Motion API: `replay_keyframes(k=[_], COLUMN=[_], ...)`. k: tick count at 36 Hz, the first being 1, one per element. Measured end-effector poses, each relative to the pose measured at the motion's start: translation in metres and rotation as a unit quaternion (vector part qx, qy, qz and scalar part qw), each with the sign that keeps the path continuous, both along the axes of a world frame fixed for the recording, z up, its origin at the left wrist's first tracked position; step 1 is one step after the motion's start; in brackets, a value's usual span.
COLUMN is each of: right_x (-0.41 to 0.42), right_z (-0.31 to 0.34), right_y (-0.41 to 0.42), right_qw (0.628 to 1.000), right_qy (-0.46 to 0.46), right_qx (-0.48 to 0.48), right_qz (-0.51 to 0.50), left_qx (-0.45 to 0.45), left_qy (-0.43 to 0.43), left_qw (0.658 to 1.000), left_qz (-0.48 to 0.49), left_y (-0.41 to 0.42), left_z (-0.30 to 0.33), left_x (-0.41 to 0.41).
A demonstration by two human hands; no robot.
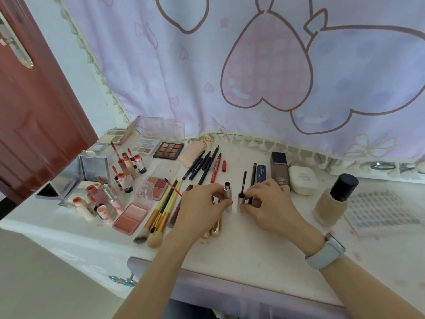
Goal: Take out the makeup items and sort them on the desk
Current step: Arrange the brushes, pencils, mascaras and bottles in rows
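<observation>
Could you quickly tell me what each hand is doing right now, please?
Left hand: holding the silver tube upright.
Right hand: pinching the silver wand cap.

A white desk set against a curtained wall, beside a red-brown door.

The desk (241, 254) has a worn, smudged white top and a metal drawer pull (123, 280) on its front left. Directly behind the desk hangs a pale lilac curtain (161, 65) printed with large outlined hearts and edged in cream lace trim. Left of the desk stands a red-brown panelled door (30, 107) with a metal handle plate; a strip of white wall (66, 58) shows between door and curtain. Soft, even light fills the room.
</observation>
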State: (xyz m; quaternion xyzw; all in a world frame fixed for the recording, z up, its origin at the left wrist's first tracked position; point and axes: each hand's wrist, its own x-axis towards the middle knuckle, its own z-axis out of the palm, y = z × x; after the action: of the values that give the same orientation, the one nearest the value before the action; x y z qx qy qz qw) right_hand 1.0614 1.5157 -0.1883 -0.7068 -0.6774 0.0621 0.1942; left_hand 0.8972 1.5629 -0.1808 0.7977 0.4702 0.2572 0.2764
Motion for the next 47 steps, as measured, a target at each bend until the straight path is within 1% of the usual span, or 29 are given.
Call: replay_keyframes(k=[11,14,17,20,23,27,30,33,36,38,41,43,47], right_x=[0.005,0.01,0.015,0.019,0.02,0.019,0.017,0.014,0.013,0.013,0.016,0.018,0.024], right_z=[0.002,0.002,0.003,0.004,0.006,0.015,0.019,0.019,0.018,0.017,0.012,0.011,0.02], right_y=[-0.006,-0.008,-0.005,0.006,0.023,0.049,0.071,0.085,0.093,0.097,0.101,0.102,0.107], right_qw=[0.999,1.0,0.998,0.995,0.993,0.991,0.987,0.972,0.959,0.961,0.968,0.97,0.981], right_qy=[-0.022,0.011,0.047,0.037,0.024,-0.019,-0.063,-0.14,-0.183,-0.175,-0.163,-0.154,-0.059], right_qx=[-0.01,0.01,0.049,0.079,0.081,0.041,-0.038,-0.121,-0.159,-0.15,-0.109,-0.105,-0.111], right_qz=[0.029,0.027,0.005,-0.041,-0.085,-0.124,-0.143,-0.147,-0.149,-0.151,-0.155,-0.158,-0.149], left_qx=[-0.008,-0.01,-0.018,-0.021,-0.024,-0.021,-0.003,0.012,0.025,0.025,0.023,0.021,0.012], left_qy=[0.014,0.01,0.01,0.013,0.015,0.021,0.03,0.025,0.009,-0.003,-0.016,-0.023,-0.051], left_qw=[1.0,1.0,1.0,1.0,1.0,1.0,1.0,1.0,1.0,1.0,1.0,1.0,0.999], left_qz=[-0.008,-0.008,-0.009,-0.011,-0.005,0.002,0.007,0.007,0.007,0.005,0.003,0.006,0.01], left_y=[0.0,0.001,0.001,0.0,0.0,-0.003,-0.006,-0.005,-0.003,0.0,0.003,0.006,0.011], left_z=[-0.002,-0.002,-0.002,-0.004,-0.006,-0.004,0.0,0.004,0.009,0.012,0.015,0.016,0.018], left_x=[0.002,0.002,0.002,0.002,0.0,-0.004,-0.009,-0.015,-0.02,-0.024,-0.028,-0.029,-0.031])
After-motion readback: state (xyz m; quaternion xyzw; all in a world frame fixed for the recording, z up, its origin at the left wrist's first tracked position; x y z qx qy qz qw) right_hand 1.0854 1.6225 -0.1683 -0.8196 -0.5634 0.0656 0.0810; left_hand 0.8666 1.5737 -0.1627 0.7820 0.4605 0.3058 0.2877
